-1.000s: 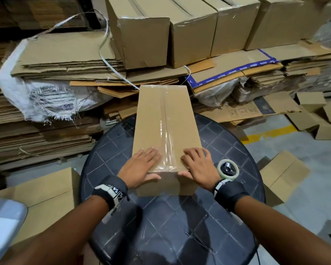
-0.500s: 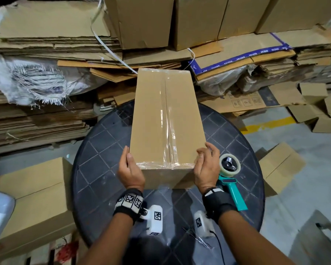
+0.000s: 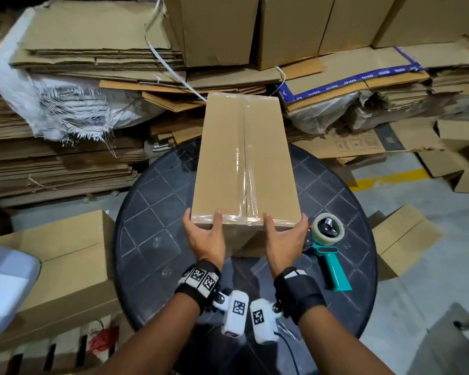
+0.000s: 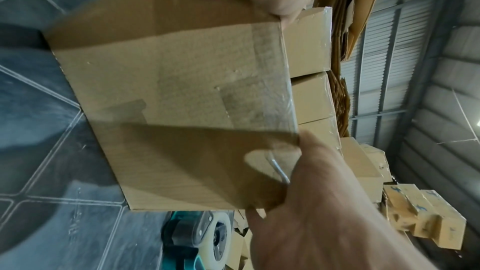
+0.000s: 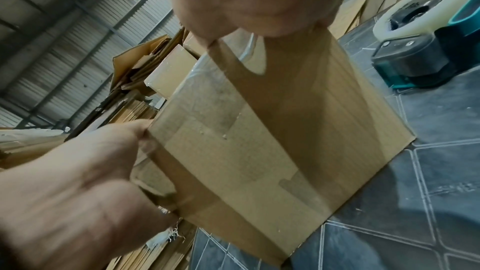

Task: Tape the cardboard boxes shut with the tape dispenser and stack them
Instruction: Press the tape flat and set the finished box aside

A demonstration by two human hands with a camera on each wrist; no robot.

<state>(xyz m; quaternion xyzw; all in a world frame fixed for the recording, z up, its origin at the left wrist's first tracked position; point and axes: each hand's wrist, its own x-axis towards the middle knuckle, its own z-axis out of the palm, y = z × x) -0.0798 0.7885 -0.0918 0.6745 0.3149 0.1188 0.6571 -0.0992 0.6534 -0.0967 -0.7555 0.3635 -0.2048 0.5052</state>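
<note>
Over a round black table (image 3: 152, 239), seen from the head, the left hand (image 3: 205, 236) and right hand (image 3: 283, 236) grasped the near end of a taped cardboard box (image 3: 244, 163); a tape dispenser (image 3: 328, 244) lay just right. Both wrist views showed fingers curled round the box's near corners.

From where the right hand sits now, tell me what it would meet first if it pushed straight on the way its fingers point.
The right hand already grips the near end of the taped cardboard box, so it would simply drive into that box. Beyond it lie the flattened cardboard stacks, though depth there is hard to judge.
</note>
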